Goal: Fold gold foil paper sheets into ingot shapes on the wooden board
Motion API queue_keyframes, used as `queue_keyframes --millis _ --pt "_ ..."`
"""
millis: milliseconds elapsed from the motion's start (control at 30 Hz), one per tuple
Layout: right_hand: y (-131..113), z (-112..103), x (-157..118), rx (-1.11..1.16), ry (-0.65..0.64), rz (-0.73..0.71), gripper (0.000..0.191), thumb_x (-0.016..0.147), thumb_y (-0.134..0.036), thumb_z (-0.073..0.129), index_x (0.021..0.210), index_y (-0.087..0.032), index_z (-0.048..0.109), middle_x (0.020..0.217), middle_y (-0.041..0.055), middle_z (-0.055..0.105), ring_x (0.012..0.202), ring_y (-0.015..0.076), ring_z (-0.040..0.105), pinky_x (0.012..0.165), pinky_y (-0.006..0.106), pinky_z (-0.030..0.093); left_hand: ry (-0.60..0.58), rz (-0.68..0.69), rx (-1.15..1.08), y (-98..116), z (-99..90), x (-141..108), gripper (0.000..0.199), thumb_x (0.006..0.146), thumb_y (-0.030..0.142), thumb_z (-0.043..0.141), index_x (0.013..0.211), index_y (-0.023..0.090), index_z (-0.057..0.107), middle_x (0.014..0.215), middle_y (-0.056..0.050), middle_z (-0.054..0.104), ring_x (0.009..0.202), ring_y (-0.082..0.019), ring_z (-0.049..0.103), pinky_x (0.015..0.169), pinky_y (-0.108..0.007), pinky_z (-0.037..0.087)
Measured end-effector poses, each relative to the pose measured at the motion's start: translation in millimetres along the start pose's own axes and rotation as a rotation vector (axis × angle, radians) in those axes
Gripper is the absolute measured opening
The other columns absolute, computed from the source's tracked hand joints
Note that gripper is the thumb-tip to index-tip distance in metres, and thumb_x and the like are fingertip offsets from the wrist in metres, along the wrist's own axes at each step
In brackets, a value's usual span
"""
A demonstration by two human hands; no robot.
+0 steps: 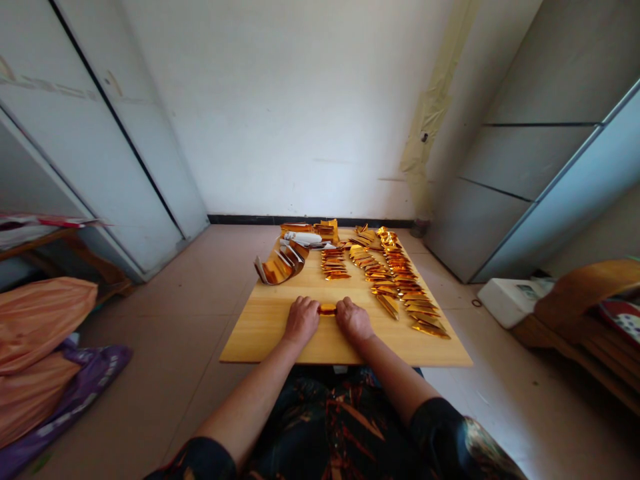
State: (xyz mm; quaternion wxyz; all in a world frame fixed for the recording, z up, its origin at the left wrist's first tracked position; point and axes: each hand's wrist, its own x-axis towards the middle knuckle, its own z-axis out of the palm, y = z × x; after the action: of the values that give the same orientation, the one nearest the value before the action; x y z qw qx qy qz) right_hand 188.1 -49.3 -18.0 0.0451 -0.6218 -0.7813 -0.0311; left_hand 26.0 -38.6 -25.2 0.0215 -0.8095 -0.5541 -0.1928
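Observation:
Between my two hands, low over the front half of the wooden table (pixel 250 340), lies a rolled piece of shiny gold foil paper (pixel 327 309). My left hand (pixel 303 319) is closed round its left end, and my right hand (pixel 353 321) grips the right end. Only the roll's middle shows; both ends are hidden in my fingers. Right of my hands run long rows of folded gold paper pieces (pixel 404 273). A shorter row of folded pieces (pixel 335 264) is just beyond my hands. Curled gold sheets (pixel 280 267) sit at the table's left side.
At the table's back left are a white bundle (pixel 303 238) and a gold paper stack (pixel 327 230). A white wall stands behind. Orange and purple bags (pixel 45 327) lie on the left floor. On the right are a grey refrigerator (pixel 520 147), a white box (pixel 513 300) and wooden furniture (pixel 560 320).

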Motion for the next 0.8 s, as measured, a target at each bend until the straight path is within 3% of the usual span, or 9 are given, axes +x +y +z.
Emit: queue_keyframes --millis 300,500,800 --pt "-10 -12 6 0.015 0.000 0.012 0.021 0.091 -0.031 0.043 0.098 -0.019 0.058 0.096 0.0074 0.061 0.085 0.0165 0.061 0.062 0.022 0.042 -0.015 -0.025 0.060 3 -1.4 3 0.017 0.086 0.020 0.049 0.079 0.018 0.064 0.085 -0.008 0.062 0.087 -0.022 0.052 0.077 -0.034 0.038" --pt "-13 -7 13 -0.016 -0.005 0.013 0.030 0.093 -0.043 0.041 0.098 -0.019 0.057 0.095 0.0090 0.061 0.086 0.0183 0.062 0.062 0.023 0.043 -0.028 -0.023 0.078 2 -1.7 4 0.016 0.085 0.026 0.052 0.079 0.018 0.063 0.085 -0.008 0.063 0.089 -0.023 0.052 0.076 -0.034 0.039" --pt "-11 -4 13 -0.059 -0.010 0.002 0.021 0.093 -0.021 0.036 0.096 -0.018 0.056 0.091 0.0097 0.061 0.077 0.0166 0.064 0.059 0.022 0.044 -0.045 0.011 0.127 4 -3.1 8 0.022 0.088 0.021 0.043 0.081 0.017 0.064 0.083 -0.010 0.064 0.087 -0.024 0.053 0.073 -0.035 0.039"
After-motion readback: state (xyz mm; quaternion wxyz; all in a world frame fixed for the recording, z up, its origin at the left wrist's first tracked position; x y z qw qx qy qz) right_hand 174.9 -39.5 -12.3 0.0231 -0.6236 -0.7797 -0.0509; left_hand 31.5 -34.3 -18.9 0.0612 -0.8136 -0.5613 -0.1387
